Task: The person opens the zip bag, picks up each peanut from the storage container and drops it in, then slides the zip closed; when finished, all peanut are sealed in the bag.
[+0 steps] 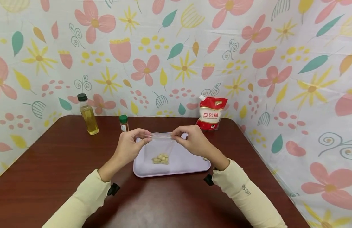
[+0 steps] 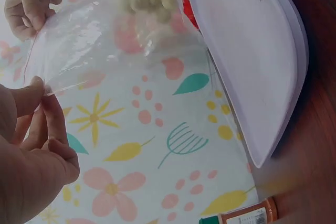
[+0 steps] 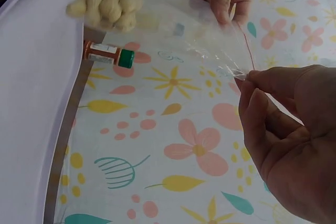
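Between both hands hangs a clear zip bag [image 1: 157,148], with several peanuts in their shells [image 1: 161,158] gathered at its bottom. My left hand [image 1: 129,144] pinches one top corner of the bag between thumb and fingers. At the other top corner, my right hand [image 1: 191,139] pinches the edge the same way. A thin red line runs along the bag's mouth in the right wrist view, where the peanuts [image 3: 110,6] show clearly through the plastic. The bag hangs in front of a pale lilac tray [image 1: 190,166]; whether it touches the tray I cannot tell.
A small light piece [image 1: 205,159] lies on the tray near my right wrist. Behind stand an oil bottle [image 1: 89,118] at left, a green-capped spice jar [image 1: 124,123] and a red and white sugar pouch [image 1: 211,114] at right. A patterned cloth hangs behind the brown table [image 1: 50,158].
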`<state>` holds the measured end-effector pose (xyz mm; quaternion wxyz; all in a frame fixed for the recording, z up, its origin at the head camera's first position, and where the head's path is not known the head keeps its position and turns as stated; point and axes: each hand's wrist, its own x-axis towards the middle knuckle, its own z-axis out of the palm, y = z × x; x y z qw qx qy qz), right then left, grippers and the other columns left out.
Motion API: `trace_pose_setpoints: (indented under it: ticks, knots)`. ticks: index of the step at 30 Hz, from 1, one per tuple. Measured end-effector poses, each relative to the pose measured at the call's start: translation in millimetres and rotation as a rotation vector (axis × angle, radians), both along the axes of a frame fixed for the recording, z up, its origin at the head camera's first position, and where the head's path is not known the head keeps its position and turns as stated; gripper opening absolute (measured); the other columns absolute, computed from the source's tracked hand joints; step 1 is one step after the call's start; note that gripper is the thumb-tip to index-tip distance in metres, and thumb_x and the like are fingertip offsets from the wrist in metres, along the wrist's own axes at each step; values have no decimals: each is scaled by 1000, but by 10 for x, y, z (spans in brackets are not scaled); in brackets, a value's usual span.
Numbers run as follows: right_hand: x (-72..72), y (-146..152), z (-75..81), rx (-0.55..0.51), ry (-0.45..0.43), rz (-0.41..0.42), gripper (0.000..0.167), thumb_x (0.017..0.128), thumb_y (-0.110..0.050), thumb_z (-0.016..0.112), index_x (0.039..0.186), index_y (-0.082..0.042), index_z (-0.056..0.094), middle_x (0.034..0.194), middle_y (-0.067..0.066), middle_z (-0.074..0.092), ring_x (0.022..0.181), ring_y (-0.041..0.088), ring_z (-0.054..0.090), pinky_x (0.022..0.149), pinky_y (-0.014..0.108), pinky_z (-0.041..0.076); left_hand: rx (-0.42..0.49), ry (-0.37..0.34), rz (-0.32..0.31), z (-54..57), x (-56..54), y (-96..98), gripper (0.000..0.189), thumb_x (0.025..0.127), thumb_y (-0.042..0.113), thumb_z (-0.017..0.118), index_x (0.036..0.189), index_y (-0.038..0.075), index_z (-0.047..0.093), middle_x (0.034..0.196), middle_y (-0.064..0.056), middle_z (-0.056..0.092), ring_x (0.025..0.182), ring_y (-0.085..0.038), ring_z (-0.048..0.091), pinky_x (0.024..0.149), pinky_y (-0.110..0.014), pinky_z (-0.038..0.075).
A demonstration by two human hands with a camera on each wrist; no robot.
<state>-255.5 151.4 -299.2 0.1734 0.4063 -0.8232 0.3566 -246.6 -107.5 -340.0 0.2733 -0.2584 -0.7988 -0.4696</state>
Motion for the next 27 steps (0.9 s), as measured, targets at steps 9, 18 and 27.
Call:
trace_pose_setpoints:
  ticks: [9, 18, 27]
  knots:
    - [-8, 24, -29, -23, -29, -11, 8, 86, -8, 76, 94, -12, 75, 83, -7, 71, 75, 7, 62, 48, 25, 44, 45, -44, -14, 16, -17, 55, 15, 84, 14, 79, 98, 12, 76, 85, 0, 76, 56, -9, 48, 52, -22, 35]
    - [21, 30, -62, -51, -88, -35, 7, 87, -6, 74, 89, -12, 73, 81, -7, 70, 75, 8, 63, 52, 28, 48, 198, -127, -26, -24, -51, 194, 24, 86, 15, 78, 107, 8, 72, 90, -7, 76, 82, -10, 65, 61, -22, 44]
    - [42, -23, -96, -113, -119, -76, 5, 88, -9, 74, 90, -5, 73, 81, -3, 70, 73, 11, 64, 56, 29, 53, 91, -132, -56, -67, 25, 391, 68, 79, 17, 83, 139, 7, 53, 126, -7, 65, 115, -24, 59, 93, -49, 43]
